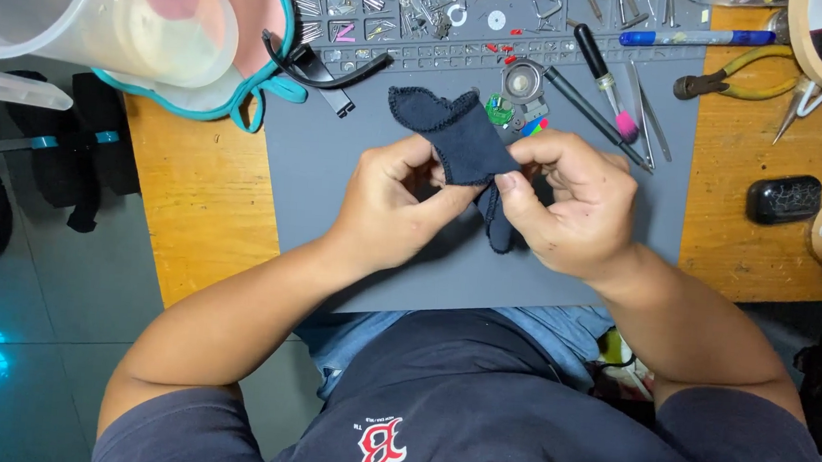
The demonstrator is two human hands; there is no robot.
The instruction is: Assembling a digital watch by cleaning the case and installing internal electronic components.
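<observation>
A small dark blue cloth (456, 133) with a stitched edge is pinched between both my hands above a grey work mat (337, 187). My left hand (389, 205) grips its lower left part with thumb and fingers. My right hand (572, 208) presses the cloth's right side with its thumb, and a strip of cloth hangs down between the hands. Whatever the cloth wraps is hidden. Just beyond the cloth lies a small round metal watch part (521, 82) with green and blue bits beside it.
The mat's far edge has a parts tray (416, 19) with screws and small pieces. Screwdrivers, tweezers (647, 103), a blue pen and yellow-handled pliers (735, 80) lie at the right. A clear plastic jug (108, 17) stands far left, a black case (783, 199) on the wooden desk.
</observation>
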